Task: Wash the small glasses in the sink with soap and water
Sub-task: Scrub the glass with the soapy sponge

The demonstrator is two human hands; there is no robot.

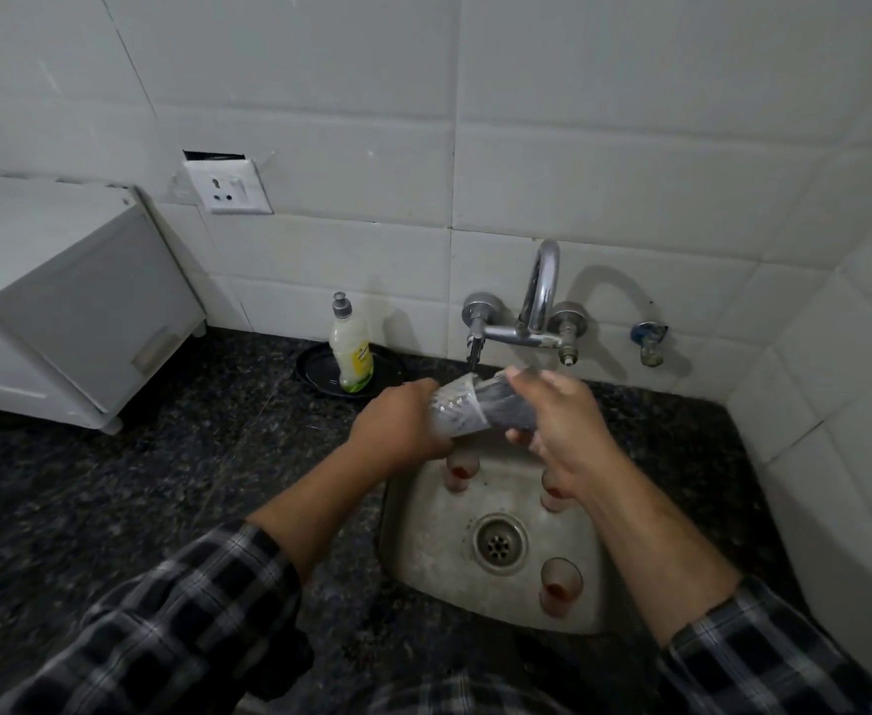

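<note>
Above the back of the steel sink, my left hand grips the base of a small glass lying on its side under the tap spout. My right hand holds the glass's open end, thumb on top and fingers underneath. Three small glasses with red residue stand in the sink: one at the back, one partly hidden behind my right wrist, one at the front right. A soap bottle stands on a black dish to the left of the tap.
Dark granite counter surrounds the sink. A white appliance sits at the left on the counter. A wall socket is above it. A second small valve is on the tiled wall at right.
</note>
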